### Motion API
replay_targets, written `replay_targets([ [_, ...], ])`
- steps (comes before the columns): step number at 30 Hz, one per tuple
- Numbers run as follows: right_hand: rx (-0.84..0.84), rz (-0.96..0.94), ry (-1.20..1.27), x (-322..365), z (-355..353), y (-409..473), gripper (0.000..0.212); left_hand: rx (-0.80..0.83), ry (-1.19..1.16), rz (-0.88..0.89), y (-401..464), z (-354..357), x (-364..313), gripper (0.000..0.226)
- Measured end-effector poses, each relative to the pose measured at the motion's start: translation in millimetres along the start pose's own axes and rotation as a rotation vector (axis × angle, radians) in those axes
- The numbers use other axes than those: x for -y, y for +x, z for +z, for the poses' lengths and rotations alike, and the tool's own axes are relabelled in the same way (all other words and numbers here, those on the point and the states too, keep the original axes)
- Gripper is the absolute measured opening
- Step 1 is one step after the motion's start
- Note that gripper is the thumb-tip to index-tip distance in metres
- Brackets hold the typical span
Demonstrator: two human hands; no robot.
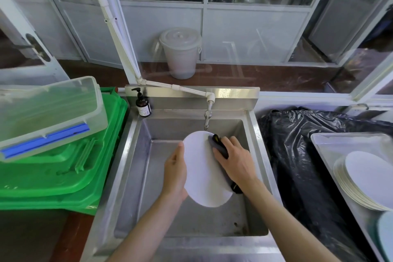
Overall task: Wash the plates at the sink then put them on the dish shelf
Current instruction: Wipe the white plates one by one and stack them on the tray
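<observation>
Right hand (pixel 236 159) has its fingers (pixel 226 141) curled down over a dark sponge (pixel 220 147), pressing it against the upper right edge of a white plate (pixel 204 168). Left hand (pixel 175 171) grips the plate's left rim, thumb along the edge, fingers hidden behind it, so the plate stands tilted on edge inside the steel sink (pixel 136 176), just below the tap (pixel 207 116). At the sink's back left corner stands a brown pump bottle (pixel 143 105). Off to the right, a stack of white plates (pixel 361 181) lies in a metal tray (pixel 325 147), beside a black plastic bag (pixel 297 144). To the left, a clear lidded container (pixel 49 115) with a blue clip sits on green plastic lids (pixel 63 172). Behind the glass, a white lidded bucket (pixel 181 53) stands on the floor.
</observation>
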State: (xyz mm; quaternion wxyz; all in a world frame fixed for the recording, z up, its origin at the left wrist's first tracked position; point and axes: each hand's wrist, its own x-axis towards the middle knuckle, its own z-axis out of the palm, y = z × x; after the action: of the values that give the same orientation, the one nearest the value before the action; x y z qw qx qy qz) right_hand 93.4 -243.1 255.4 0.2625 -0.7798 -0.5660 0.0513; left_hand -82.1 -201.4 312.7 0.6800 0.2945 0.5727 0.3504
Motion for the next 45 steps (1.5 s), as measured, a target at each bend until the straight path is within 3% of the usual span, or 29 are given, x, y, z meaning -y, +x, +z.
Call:
replay_targets([
  [7, -0.014, -0.201, 0.229, 55.8, -1.4, -5.9, 0.017, 0.052, 0.054, -0.017, -8.5, 12.2, 6.8, 0.038],
  [13, -0.123, 0.001, 0.205, 25.2, -11.0, 7.3, 0.025, 0.065, 0.039, 0.075, -9.3, 7.4, 1.1, 0.038],
  [20, -0.07, -0.278, 0.251, 70.3, -15.3, 9.9, 0.019, 0.103, 0.003, 0.07, -10.9, 11.8, -11.5, 0.051],
  [28, -0.12, 0.031, 0.141, 22.3, -6.8, -5.3, 0.029, 0.029, -0.01, 0.137, -5.7, -3.2, -18.7, 0.04],
  [32, 0.012, -0.048, 0.207, 45.7, -3.7, -42.5, 0.021, 0.012, -0.063, 0.135, -2.5, -3.6, -23.8, 0.034],
  [36, 0.111, -0.15, 0.359, 85.9, -7.0, -46.0, 0.032, 0.057, -0.134, 0.06, -4.6, 0.5, -15.9, 0.048],
  [38, 0.074, -0.128, 0.406, 93.7, -9.9, -30.5, 0.033, 0.094, -0.187, 0.03, -8.7, 3.7, -17.2, 0.069],
  [42, -0.032, -0.021, 0.327, 85.4, -12.7, -2.9, 0.03, 0.03, -0.05, 0.128, -13.3, 8.5, -21.0, 0.043],
  [45, -0.096, 0.157, 0.317, 63.7, -16.0, 1.0, 0.026, 0.02, -0.024, 0.157, -11.7, 2.2, -15.4, 0.042],
])
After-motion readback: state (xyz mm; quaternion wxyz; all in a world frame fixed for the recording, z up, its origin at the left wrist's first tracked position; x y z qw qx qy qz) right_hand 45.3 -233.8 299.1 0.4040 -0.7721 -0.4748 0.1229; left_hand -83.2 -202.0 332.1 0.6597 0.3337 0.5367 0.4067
